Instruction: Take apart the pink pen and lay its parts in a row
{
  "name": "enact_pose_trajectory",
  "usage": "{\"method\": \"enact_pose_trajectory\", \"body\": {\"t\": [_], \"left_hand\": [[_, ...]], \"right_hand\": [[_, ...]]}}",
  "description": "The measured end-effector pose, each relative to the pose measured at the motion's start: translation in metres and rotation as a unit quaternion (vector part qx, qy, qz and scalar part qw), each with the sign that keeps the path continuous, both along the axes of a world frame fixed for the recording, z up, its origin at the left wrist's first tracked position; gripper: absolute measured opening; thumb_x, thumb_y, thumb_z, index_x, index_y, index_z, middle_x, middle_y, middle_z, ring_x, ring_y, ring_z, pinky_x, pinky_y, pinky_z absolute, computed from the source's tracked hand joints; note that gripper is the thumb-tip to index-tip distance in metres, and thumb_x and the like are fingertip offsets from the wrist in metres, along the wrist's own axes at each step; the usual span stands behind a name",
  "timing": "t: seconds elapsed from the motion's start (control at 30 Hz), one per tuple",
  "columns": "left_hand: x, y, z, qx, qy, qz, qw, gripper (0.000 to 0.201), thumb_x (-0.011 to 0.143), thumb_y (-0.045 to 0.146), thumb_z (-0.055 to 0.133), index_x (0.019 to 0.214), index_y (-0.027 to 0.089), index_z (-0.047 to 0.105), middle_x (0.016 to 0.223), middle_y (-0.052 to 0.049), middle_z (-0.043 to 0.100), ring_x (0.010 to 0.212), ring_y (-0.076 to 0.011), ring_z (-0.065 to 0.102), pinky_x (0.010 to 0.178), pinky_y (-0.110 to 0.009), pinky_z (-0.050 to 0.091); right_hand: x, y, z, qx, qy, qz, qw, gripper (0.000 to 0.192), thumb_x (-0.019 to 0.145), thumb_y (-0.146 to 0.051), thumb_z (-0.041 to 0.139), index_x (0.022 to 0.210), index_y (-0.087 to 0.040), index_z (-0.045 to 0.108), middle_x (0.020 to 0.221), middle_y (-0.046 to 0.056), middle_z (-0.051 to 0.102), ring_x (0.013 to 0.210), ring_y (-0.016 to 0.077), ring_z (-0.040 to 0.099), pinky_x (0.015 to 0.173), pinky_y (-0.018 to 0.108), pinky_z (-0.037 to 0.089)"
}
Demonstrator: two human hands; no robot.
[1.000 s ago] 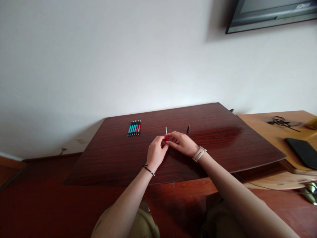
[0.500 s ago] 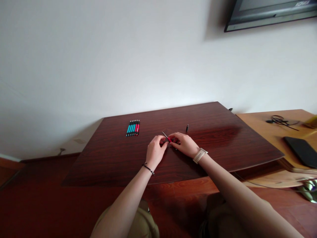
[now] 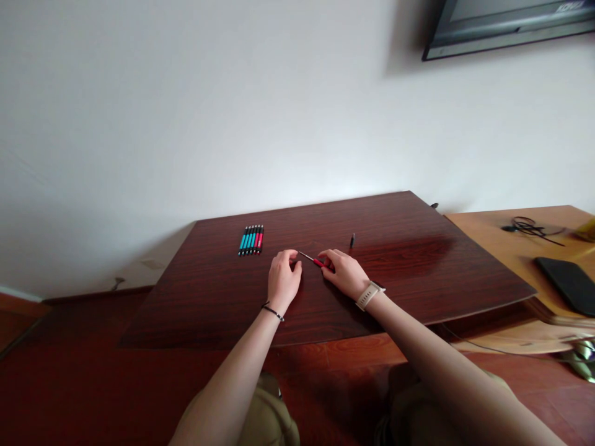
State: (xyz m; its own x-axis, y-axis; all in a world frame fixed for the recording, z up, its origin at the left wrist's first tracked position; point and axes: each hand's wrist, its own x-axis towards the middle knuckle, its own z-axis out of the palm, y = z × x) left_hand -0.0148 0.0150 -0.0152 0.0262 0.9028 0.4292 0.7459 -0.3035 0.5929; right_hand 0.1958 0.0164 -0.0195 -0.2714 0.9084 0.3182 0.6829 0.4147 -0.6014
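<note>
My right hand (image 3: 341, 272) pinches a red pen part (image 3: 318, 262) whose thin metal refill tip (image 3: 305, 256) points left, low over the dark wooden table (image 3: 209, 297). My left hand (image 3: 283, 279) rests just left of it with fingers curled; its fingertips close on something small near the refill tip, too small to make out. A small black pen piece (image 3: 352, 239) lies on the table beyond my right hand. A neat row of several teal and red pens (image 3: 251, 240) lies at the back left of my hands.
A lighter wooden desk (image 3: 515, 248) adjoins on the right, with a black cable (image 3: 530, 227) and a flat black device (image 3: 569, 282). A screen (image 3: 506, 25) hangs on the white wall. My knees (image 3: 269, 421) show below the table's front edge.
The red pen part has tipped from upright to nearly level, its tip now pointing left. My left hand has slid left, away from my right hand.
</note>
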Motion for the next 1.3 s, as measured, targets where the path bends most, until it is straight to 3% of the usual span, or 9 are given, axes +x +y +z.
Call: {"method": "enact_pose_trajectory", "body": {"t": [0.23, 0.37, 0.47, 0.77, 0.93, 1.13, 1.3], "left_hand": [[-0.001, 0.001, -0.001, 0.011, -0.004, 0.004, 1.000, 0.025, 0.092, 0.008, 0.064, 0.113, 0.021, 0.064, 0.113, -0.010, 0.071, 0.101, -0.0250, 0.069, 0.097, -0.045, 0.056], [-0.002, 0.004, -0.005, -0.004, -0.058, 0.019, 0.998, 0.025, 0.095, 0.012, 0.064, 0.119, 0.020, 0.063, 0.117, -0.011, 0.071, 0.101, -0.0237, 0.070, 0.094, -0.043, 0.058], [-0.001, 0.006, -0.007, -0.015, -0.099, 0.015, 0.995, 0.023, 0.096, 0.015, 0.065, 0.119, 0.019, 0.064, 0.116, -0.011, 0.073, 0.099, -0.0224, 0.072, 0.091, -0.040, 0.060], [0.013, -0.006, 0.008, -0.025, -0.124, -0.106, 0.986, 0.019, 0.098, 0.014, 0.063, 0.115, 0.022, 0.070, 0.115, -0.007, 0.077, 0.106, -0.0213, 0.075, 0.091, -0.035, 0.060], [0.022, -0.013, 0.013, -0.053, -0.123, -0.156, 0.979, 0.020, 0.095, 0.012, 0.066, 0.112, 0.023, 0.071, 0.112, -0.005, 0.078, 0.102, -0.0210, 0.076, 0.092, -0.034, 0.061], [0.024, -0.014, 0.007, -0.072, -0.110, -0.144, 0.981, 0.019, 0.094, 0.013, 0.069, 0.108, 0.025, 0.072, 0.099, -0.002, 0.080, 0.086, -0.0183, 0.077, 0.081, -0.031, 0.062], [0.021, -0.017, 0.011, -0.062, -0.082, -0.135, 0.986, 0.011, 0.097, 0.018, 0.068, 0.103, 0.026, 0.073, 0.101, -0.002, 0.081, 0.090, -0.0206, 0.078, 0.085, -0.032, 0.060]], "right_hand": [[0.001, 0.005, -0.007, -0.002, 0.038, -0.002, 0.999, 0.023, 0.097, -0.016, 0.064, 0.118, -0.022, 0.073, 0.104, 0.007, 0.070, 0.093, 0.0212, 0.068, 0.089, 0.033, 0.053], [0.002, 0.008, -0.010, -0.001, 0.085, 0.016, 0.996, 0.024, 0.101, -0.017, 0.058, 0.120, -0.021, 0.072, 0.112, 0.010, 0.071, 0.106, 0.0243, 0.069, 0.101, 0.039, 0.053], [0.002, 0.009, -0.009, -0.003, 0.143, 0.023, 0.989, 0.022, 0.103, -0.021, 0.056, 0.120, -0.021, 0.070, 0.116, 0.010, 0.071, 0.109, 0.0244, 0.068, 0.101, 0.040, 0.054], [-0.010, 0.004, 0.001, -0.041, 0.338, 0.066, 0.938, 0.021, 0.103, -0.040, 0.061, 0.117, -0.024, 0.060, 0.113, 0.007, 0.070, 0.100, 0.0205, 0.071, 0.094, 0.037, 0.060], [-0.011, 0.002, 0.008, -0.029, 0.358, 0.063, 0.931, 0.025, 0.103, -0.045, 0.063, 0.116, -0.025, 0.060, 0.113, 0.007, 0.069, 0.104, 0.0215, 0.071, 0.096, 0.038, 0.060], [-0.010, -0.001, 0.012, -0.025, 0.366, 0.063, 0.928, 0.029, 0.102, -0.049, 0.064, 0.118, -0.025, 0.060, 0.112, 0.007, 0.070, 0.101, 0.0219, 0.072, 0.094, 0.039, 0.062], [-0.010, -0.003, 0.016, -0.024, 0.366, 0.068, 0.928, 0.031, 0.103, -0.048, 0.064, 0.123, -0.024, 0.061, 0.112, 0.007, 0.069, 0.100, 0.0217, 0.072, 0.091, 0.038, 0.062]]}}
